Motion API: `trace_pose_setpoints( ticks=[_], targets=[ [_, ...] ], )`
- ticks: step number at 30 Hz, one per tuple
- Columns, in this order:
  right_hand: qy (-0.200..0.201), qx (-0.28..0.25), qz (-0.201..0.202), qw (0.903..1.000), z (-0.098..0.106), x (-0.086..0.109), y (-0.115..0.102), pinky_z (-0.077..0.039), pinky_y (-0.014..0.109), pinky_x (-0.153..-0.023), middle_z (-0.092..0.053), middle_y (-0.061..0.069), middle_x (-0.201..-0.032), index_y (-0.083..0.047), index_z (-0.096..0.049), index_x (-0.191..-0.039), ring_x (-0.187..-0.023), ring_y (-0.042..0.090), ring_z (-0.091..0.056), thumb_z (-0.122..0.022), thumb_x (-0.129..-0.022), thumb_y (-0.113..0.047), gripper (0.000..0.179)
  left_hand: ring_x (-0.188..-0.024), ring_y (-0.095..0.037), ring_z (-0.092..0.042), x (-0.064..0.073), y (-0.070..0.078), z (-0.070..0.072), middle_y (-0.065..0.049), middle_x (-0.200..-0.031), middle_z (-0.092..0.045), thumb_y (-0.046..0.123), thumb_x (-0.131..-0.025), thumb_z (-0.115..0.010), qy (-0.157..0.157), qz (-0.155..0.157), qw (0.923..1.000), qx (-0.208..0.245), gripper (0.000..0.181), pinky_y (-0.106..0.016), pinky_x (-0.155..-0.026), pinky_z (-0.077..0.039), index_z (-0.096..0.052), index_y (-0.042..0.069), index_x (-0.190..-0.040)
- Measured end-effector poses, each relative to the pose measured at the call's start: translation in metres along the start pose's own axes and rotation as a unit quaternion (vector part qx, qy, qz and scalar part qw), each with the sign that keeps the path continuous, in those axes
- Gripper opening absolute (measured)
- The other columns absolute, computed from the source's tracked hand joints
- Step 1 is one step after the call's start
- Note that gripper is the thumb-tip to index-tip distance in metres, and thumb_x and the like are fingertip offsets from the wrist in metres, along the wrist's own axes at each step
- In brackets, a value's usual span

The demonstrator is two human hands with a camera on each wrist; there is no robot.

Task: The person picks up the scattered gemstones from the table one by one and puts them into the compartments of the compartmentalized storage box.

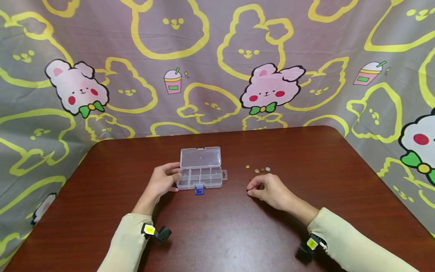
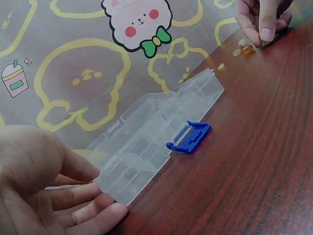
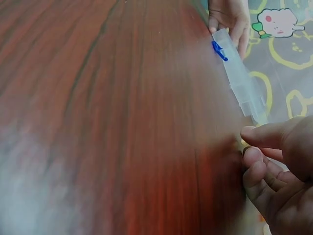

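Note:
A clear plastic compartment box (image 1: pixel 199 177) stands on the table with its lid (image 1: pixel 200 157) raised at the back. A blue latch (image 1: pixel 199 189) hangs at its front. My left hand (image 1: pixel 162 180) holds the box at its left end, fingers against the end wall. To the right of the box, my right hand (image 1: pixel 272 190) is low over the tabletop, thumb and fingertips pinched together. Between them a small yellowish stone (image 3: pixel 244 143) shows in the right wrist view, mostly hidden. A brown stone (image 1: pixel 250 180) lies just beyond those fingertips.
Several small polished stones lie beyond my right hand: a yellow stone (image 1: pixel 247 166), a pale stone (image 1: pixel 256 171), a brown one (image 1: pixel 262 170) and a whitish one (image 1: pixel 267 169). The dark wooden table (image 1: pixel 217 226) meets a patterned curtain (image 1: pixel 204 68) at its back.

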State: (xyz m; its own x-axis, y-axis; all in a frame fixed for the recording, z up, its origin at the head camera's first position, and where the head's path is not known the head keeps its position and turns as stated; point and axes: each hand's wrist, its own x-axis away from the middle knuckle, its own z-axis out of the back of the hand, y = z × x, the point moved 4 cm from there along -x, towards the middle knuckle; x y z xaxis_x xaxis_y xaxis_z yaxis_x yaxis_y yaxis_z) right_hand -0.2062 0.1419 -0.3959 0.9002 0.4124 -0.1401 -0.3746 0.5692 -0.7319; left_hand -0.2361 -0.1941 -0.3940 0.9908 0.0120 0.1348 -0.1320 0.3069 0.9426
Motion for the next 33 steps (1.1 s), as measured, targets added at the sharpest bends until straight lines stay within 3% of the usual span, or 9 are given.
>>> trace_pose_setpoints(
  ticks=[6, 14, 21, 33],
  targets=[
    [0.005, -0.013, -0.001, 0.9999, -0.005, -0.011, -0.007, -0.046, 0.023, -0.048, -0.062, -0.005, -0.069, -0.009, -0.075, -0.087, -0.054, 0.01, -0.055, -0.078, -0.086, -0.005, 0.006, -0.077, -0.02, -0.061, 0.0, -0.001, 0.0, -0.028, -0.127, -0.062, -0.003, -0.097, -0.057, 0.004, -0.005, 1.0, -0.001, 0.043, -0.031, -0.055, -0.06, -0.053, -0.006, -0.14],
    [0.003, -0.068, -0.017, 0.9975, -0.017, -0.032, -0.022, -0.049, 0.026, -0.046, -0.064, 0.003, -0.067, -0.005, -0.075, -0.088, -0.054, 0.016, -0.056, -0.078, -0.087, -0.007, 0.005, -0.077, -0.02, -0.061, 0.0, -0.002, 0.002, -0.028, -0.127, -0.062, -0.003, -0.097, -0.057, 0.01, -0.005, 0.9999, -0.003, 0.043, -0.031, -0.054, -0.059, -0.054, -0.006, -0.139],
    [0.024, -0.083, -0.037, 0.9956, -0.023, -0.049, -0.032, -0.049, 0.029, -0.044, -0.065, 0.009, -0.063, -0.008, -0.076, -0.089, -0.052, 0.024, -0.058, -0.079, -0.087, -0.008, 0.003, -0.077, -0.02, -0.061, -0.001, -0.001, 0.0, -0.027, -0.127, -0.062, -0.003, -0.097, -0.058, 0.008, -0.007, 0.9999, 0.0, 0.042, -0.03, -0.053, -0.058, -0.055, -0.005, -0.138],
    [0.033, -0.098, -0.03, 0.9942, -0.035, -0.073, -0.046, -0.052, 0.031, -0.045, -0.067, 0.01, -0.068, -0.004, -0.076, -0.09, -0.051, 0.02, -0.058, -0.077, -0.088, -0.008, 0.004, -0.078, -0.021, -0.062, -0.002, -0.004, 0.0, -0.028, -0.126, -0.063, -0.003, -0.096, -0.058, 0.01, -0.012, 0.9999, 0.002, 0.041, -0.03, -0.052, -0.058, -0.056, -0.005, -0.137]
  ],
)
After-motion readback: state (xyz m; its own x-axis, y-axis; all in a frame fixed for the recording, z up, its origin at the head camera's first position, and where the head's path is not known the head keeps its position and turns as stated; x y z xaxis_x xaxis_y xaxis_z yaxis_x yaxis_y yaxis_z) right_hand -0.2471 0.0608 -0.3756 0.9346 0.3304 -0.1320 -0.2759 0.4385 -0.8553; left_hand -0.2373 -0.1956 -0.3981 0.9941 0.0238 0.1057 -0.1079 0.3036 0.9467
